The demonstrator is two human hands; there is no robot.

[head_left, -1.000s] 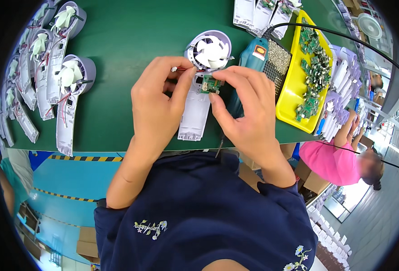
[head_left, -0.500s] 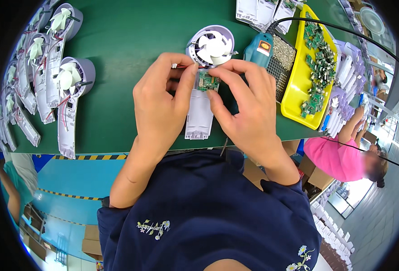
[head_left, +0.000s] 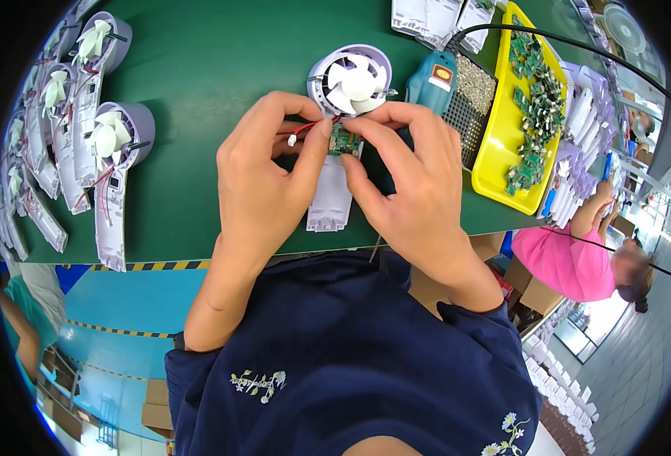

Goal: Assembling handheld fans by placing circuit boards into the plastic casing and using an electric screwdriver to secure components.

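Observation:
A purple-white handheld fan housing lies on the table before me, its round head holding a white fan (head_left: pixel 356 82) and its handle shell (head_left: pixel 329 201) pointing toward me. At the handle's upper end sits a small green circuit board (head_left: pixel 343 141). My right hand (head_left: pixel 415 178) grips that board, index finger at its far edge and thumb at its near edge. My left hand (head_left: pixel 267 171) is closed, thumb and index fingertip together at the red fan wire (head_left: pixel 306 128) beside the board. A white connector (head_left: pixel 292 140) hangs from the wire's loose end. The fingers partly hide the board and wire.
A teal power tool (head_left: pixel 432 82) with a black cable rests by a perforated tray of granules (head_left: pixel 472 95). Right of it, a yellow tray (head_left: pixel 495 178) carries several circuit boards. More fan housings (head_left: pixel 111 140) lie at left. A person in pink (head_left: pixel 567 262) works at right.
The white connector has dropped lower, with more red wire showing beside my left hand. The fan housing has shifted slightly left in the picture. Both hands stay at the board.

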